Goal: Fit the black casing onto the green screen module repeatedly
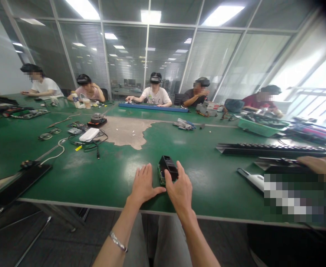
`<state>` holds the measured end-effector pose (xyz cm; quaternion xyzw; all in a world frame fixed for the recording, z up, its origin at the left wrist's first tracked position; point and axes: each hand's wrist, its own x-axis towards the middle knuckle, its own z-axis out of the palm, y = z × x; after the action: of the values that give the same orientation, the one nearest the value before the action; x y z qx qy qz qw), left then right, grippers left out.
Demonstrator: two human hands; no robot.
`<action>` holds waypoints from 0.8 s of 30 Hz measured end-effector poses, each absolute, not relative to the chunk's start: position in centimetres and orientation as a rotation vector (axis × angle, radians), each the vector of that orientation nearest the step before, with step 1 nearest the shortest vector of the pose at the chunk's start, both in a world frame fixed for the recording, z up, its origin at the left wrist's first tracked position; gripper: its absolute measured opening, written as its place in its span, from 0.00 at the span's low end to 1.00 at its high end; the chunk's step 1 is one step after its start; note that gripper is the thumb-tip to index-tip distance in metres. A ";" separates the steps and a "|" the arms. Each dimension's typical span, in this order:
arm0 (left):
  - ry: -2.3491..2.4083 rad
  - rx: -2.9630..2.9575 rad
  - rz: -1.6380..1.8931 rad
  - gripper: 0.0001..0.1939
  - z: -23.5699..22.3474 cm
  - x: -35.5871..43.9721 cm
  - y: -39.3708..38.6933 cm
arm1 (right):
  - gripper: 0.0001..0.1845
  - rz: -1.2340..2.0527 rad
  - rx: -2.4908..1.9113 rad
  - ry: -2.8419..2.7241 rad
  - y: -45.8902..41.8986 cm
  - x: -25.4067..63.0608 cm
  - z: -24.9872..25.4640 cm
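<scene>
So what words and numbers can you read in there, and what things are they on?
None can be read for sure.
Pale T-shirt of the person across the table: dark lettering on the chest, too blurred to read.
Yellow tag by the cables: any print is too small to tell.
Black-and-green device by the right hand: any markings are too small to read.

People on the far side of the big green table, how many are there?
5, left to right: person in white, person in pink, person in printed T-shirt in the middle, person in dark clothes, person in red behind the green basket. Others may be out of view.
</scene>
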<state>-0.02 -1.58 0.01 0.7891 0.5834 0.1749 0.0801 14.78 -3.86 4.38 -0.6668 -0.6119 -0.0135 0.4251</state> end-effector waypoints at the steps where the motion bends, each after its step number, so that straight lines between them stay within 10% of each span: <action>1: 1.744 2.354 0.522 0.57 0.0 0.0 -1.6 | 0.35 -0.034 -1.682 -1.543 -3.8 14.5 4.1; 24: 1.760 2.339 0.538 0.57 -0.1 0.1 -1.7 | 0.34 -0.092 -1.775 -1.652 -4.1 13.1 2.0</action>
<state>0.05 -1.66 -0.07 0.7832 0.5894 0.1801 0.0825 13.11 -4.07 2.00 -0.6853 -0.6378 -0.0353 0.3498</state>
